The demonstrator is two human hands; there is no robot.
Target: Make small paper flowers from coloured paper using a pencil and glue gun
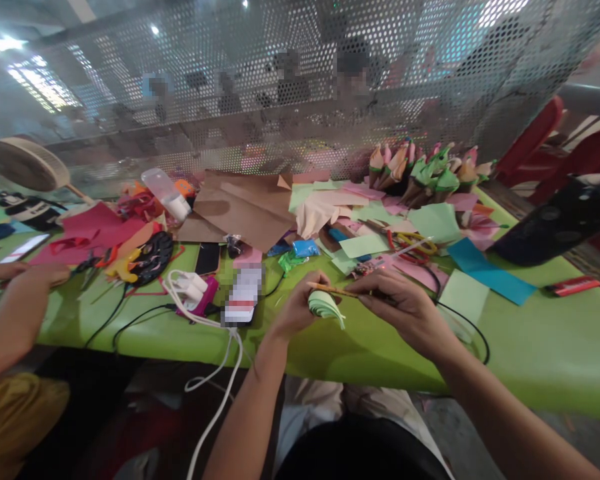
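Observation:
My left hand [300, 310] is closed around a bundle of pale green paper strips [326, 307], which curl over in layers with their loose ends hanging to the right. Just above the strips lies a thin orange-brown stick [334, 289]; its exact kind does not show. The fingers of my right hand [395, 301] pinch the right end of this stick. Its left end reaches the fingers of my left hand. Both hands are over the front part of the green-covered table [360, 353].
A phone [244, 293] and a pink charger block with white cables [200, 293] lie to the left. Behind are brown paper [245, 203], green sheets [363, 245] and paper flower bundles [430, 173]. A blue strip [490, 270] lies right. Another person's arm [15, 313] reaches in from the left.

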